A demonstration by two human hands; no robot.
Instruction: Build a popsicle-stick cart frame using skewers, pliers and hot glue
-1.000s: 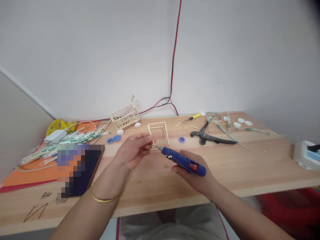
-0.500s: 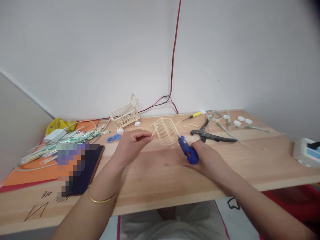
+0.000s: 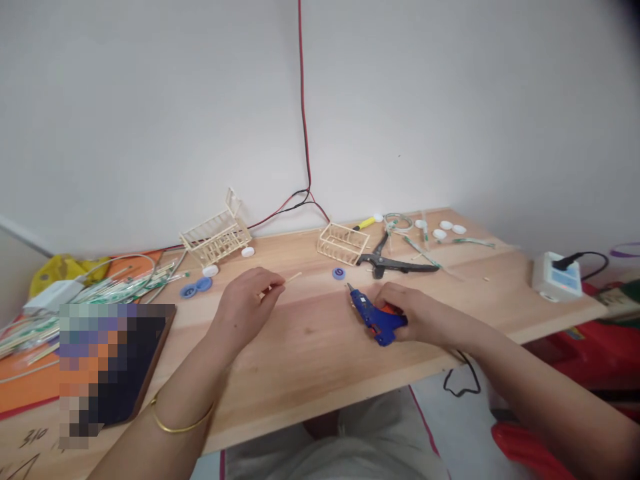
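Note:
My left hand [image 3: 250,298] is closed in a pinch above the table, and a short thin wooden stick [image 3: 294,277] sticks out from its fingertips. In my right hand [image 3: 407,308] is a blue glue gun [image 3: 373,317], its nozzle pointing up and to the left. Just beyond the nozzle lies a blue bottle cap [image 3: 339,273]. A small open frame of wooden sticks [image 3: 343,245] rests behind that cap, apart from both hands. A larger stick-built cart [image 3: 215,237] stands at the back left, with white caps by its base.
Black pliers [image 3: 395,264] and a yellow-handled tool [image 3: 365,223] lie at the back right near several white caps [image 3: 445,225]. A power strip [image 3: 556,275] sits at the right edge. Bagged sticks [image 3: 110,300], a yellow bag [image 3: 67,273] and a dark tablet-like object [image 3: 135,373] occupy the left.
The small stick frame, between my hands before, now rests farther back and right, away from them. My right hand has drawn the glue gun back from it. The view has turned right.

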